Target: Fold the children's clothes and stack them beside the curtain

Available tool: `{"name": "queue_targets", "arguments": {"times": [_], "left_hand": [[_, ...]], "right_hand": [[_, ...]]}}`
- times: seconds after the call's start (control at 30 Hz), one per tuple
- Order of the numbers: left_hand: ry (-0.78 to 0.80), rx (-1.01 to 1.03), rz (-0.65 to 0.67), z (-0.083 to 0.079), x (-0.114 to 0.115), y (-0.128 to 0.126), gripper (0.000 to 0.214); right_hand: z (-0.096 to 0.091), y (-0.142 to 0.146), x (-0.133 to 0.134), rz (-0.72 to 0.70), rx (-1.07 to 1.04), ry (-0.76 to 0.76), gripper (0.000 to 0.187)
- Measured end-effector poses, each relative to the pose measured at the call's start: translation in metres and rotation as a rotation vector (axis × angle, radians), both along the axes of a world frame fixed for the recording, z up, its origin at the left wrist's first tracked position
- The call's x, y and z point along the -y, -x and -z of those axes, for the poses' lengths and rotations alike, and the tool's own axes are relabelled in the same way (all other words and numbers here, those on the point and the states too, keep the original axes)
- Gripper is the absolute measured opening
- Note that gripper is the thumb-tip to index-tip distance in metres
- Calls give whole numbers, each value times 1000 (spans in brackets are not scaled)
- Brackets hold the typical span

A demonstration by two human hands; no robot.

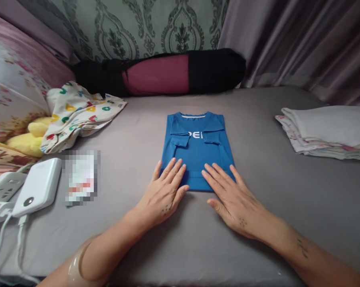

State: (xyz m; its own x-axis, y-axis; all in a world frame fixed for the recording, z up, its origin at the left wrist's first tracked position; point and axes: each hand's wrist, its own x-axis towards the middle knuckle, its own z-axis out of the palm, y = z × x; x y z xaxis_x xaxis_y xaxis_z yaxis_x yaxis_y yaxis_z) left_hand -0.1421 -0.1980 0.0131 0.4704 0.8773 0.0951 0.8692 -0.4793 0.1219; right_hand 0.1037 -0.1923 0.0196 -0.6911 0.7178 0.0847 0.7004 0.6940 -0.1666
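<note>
A blue T-shirt (pixel 197 149) with white letters lies folded into a narrow rectangle on the grey bed sheet (pixel 266 187), sleeves tucked across its front. My left hand (pixel 165 191) rests flat on the shirt's near left corner, fingers stretched out and together. My right hand (pixel 232 199) lies flat on the near right corner, fingers spread slightly. Neither hand holds anything.
A folded pale cloth stack (pixel 329 131) lies at the right. A letter-print garment (pixel 78 113) and a yellow plush toy (pixel 33 137) sit at the left, with a white power bank (pixel 39 185), power strip (pixel 3 187) and cables. A black and maroon bolster (pixel 168 73) lines the far wall.
</note>
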Motion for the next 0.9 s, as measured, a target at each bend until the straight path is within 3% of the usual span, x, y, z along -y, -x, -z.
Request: {"name": "queue_targets", "arguments": {"times": [0.27,0.57,0.77,0.9], "left_hand": [[64,-27,-24,10,-6,5,57],[70,-10,-55,4,-7,6,56],[-17,-26,-163,5,-14,13,56],[26,-38,-155,13,-17,17,58]], "right_hand": [[5,-4,0,54,17,53,64],[1,-6,-2,80,4,58,61],[12,-16,-14,356,-32,-88,66],[27,-20,-17,407,-4,-82,69]]}}
